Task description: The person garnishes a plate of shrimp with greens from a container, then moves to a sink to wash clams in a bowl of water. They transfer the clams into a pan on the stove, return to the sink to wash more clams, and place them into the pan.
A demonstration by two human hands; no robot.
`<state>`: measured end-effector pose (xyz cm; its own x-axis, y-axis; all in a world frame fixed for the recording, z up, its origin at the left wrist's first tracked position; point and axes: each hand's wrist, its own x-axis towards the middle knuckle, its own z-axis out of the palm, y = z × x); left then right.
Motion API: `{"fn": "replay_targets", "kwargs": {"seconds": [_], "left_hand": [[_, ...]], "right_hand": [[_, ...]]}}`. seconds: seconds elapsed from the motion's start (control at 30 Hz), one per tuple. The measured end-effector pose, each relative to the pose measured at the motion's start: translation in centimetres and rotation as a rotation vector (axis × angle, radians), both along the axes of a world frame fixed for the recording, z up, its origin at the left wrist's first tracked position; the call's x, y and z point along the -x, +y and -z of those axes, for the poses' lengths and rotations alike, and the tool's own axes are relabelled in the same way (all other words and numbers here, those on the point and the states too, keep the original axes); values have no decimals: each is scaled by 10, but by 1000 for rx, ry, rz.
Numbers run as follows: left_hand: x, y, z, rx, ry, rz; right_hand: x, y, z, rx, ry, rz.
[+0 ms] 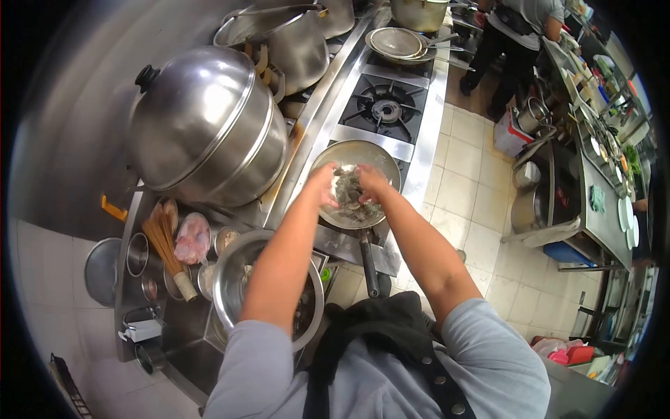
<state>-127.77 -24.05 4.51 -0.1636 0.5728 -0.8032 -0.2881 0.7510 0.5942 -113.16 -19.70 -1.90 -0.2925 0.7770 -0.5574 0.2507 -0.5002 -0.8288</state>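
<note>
A frying pan [367,150] rests on the near burner of the stove, its black handle [369,265] pointing toward me. Inside it lie greyish, flat pieces [347,188] with white, powdery-looking patches; their kind is not clear. My left hand [323,186] reaches in over the pan's left side, thumb and fingers apart beside the pieces. From the right, my right hand [372,183] dips in with curled fingers, touching the dark pieces; what sits in its fingertips is too small to name. A large steel bowl [315,279] stands below my left forearm, with some bits in it.
A big domed steel steamer [202,126] and a stockpot [300,52] stand at left. Beyond the pan are a bare burner [386,110] and stacked strainers [396,43]. Packed meat [192,237] and a bamboo whisk [164,244] lie left. A person [513,49] stands at far right.
</note>
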Motion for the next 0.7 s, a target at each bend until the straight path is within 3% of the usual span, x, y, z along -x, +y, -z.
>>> {"fn": "replay_targets", "kwargs": {"seconds": [0.1,0.17,0.27,0.33,0.4,0.5,0.57,0.6,0.67,0.7], "left_hand": [[33,-46,-73,-269,187,246],[57,-97,-114,-456,212,242],[88,-178,-156,-510,247,182],[112,-227,-158,-559,290,135],[126,-272,-154,-595,322,102],[134,-327,-141,-523,327,-59],[137,-361,-135,-485,401,-104],[136,-371,-136,-458,422,-110],[137,-384,-125,-430,476,-94],[135,-386,-123,-405,496,-87]], "right_hand": [[-10,5,-45,-127,68,28],[-20,8,-62,-149,97,-57],[-25,-7,-47,-108,-8,-242],[-19,-5,7,-163,-155,-357],[-3,6,70,-801,-775,-1188],[17,0,80,-987,-1008,-1279],[21,30,125,-877,-845,-606],[31,11,36,-764,-933,-853],[40,-22,-42,-988,-478,-693],[47,-47,-91,-821,-302,-706]]}}
